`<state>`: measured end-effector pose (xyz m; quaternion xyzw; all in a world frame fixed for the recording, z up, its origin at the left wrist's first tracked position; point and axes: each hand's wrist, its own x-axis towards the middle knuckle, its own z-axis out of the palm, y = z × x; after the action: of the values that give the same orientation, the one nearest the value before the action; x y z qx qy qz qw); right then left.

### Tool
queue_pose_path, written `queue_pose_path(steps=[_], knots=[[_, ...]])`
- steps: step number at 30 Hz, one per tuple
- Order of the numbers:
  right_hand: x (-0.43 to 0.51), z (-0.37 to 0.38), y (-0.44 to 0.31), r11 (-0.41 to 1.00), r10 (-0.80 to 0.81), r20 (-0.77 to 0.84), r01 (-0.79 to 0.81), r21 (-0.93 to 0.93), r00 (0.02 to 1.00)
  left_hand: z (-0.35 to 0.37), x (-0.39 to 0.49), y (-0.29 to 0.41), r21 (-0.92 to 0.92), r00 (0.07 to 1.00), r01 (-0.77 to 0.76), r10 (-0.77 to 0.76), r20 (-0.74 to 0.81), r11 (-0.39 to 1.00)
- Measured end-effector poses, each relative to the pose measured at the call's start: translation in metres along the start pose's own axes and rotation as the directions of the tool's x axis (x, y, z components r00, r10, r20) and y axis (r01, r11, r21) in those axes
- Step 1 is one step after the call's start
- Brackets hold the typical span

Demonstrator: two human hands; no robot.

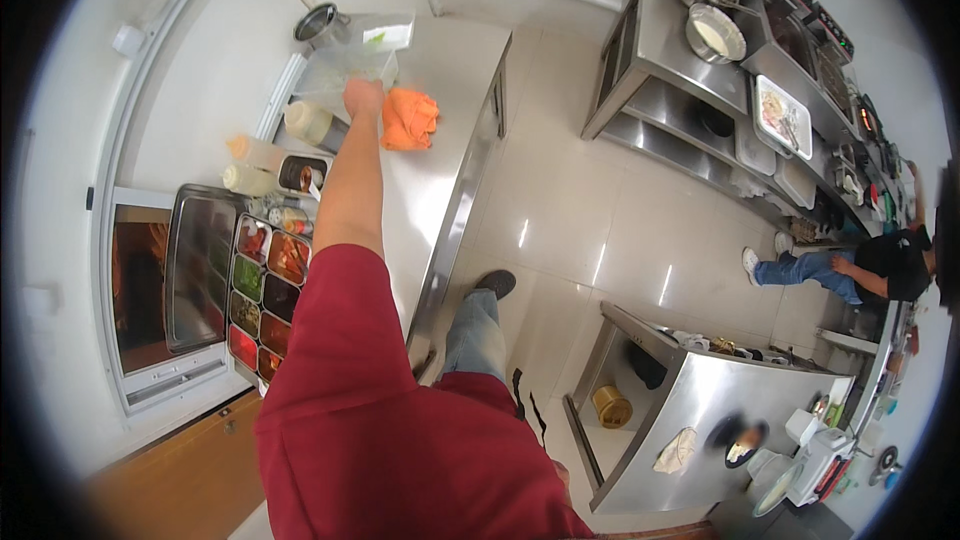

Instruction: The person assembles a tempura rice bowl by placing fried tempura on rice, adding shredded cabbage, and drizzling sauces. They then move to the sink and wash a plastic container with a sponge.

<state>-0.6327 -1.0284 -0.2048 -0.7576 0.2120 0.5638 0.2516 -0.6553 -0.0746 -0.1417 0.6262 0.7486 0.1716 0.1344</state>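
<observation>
My left hand (364, 98) reaches across the steel counter (427, 199), its fingers curled at the near rim of a clear plastic container (330, 69). The fingertips are hidden behind the knuckles. Just right of this hand lies a crumpled orange cloth (409, 118). A squeeze bottle (309, 122) of pale liquid stands on the other side of my wrist. Only a sliver of my right hand (562, 474) shows beside my maroon shirt, and what its fingers do is hidden.
Steel pans of chopped toppings (247, 277) line the counter's left side, near a propped metal lid (199, 270). A metal pitcher (321, 26) stands at the far end. Across the tiled floor is a steel cooking bench (660, 37). A person (862, 266) stands at right.
</observation>
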Motion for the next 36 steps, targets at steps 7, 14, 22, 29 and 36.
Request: queue_pose_path(steps=[7,14,22,29,36], knots=[[0.039,0.028,0.071,0.938,-0.334,-0.055,0.337,0.081,0.941,-0.028,-0.041,0.003,0.195,0.965,-0.166,0.2,-0.169,0.967],[0.029,0.038,0.237,0.716,-0.291,-0.176,0.336,0.612,0.94,-0.121,-0.265,0.033,-0.566,0.965,-0.211,0.261,0.006,0.797],[-0.026,-0.022,0.456,0.369,-0.029,-0.15,0.15,0.917,0.988,-0.205,-0.695,0.106,-0.879,0.45,-0.064,0.8,0.397,0.473],[-0.104,-0.21,0.415,0.099,-0.177,-0.687,0.707,0.7,0.705,-0.237,-1.045,0.098,-0.825,-0.249,0.071,0.811,0.53,0.561],[-0.195,-0.456,0.403,0.249,-0.076,-0.98,0.955,0.158,0.182,-0.204,-1.34,0.069,-0.782,-0.725,-0.025,0.527,0.442,0.622]])
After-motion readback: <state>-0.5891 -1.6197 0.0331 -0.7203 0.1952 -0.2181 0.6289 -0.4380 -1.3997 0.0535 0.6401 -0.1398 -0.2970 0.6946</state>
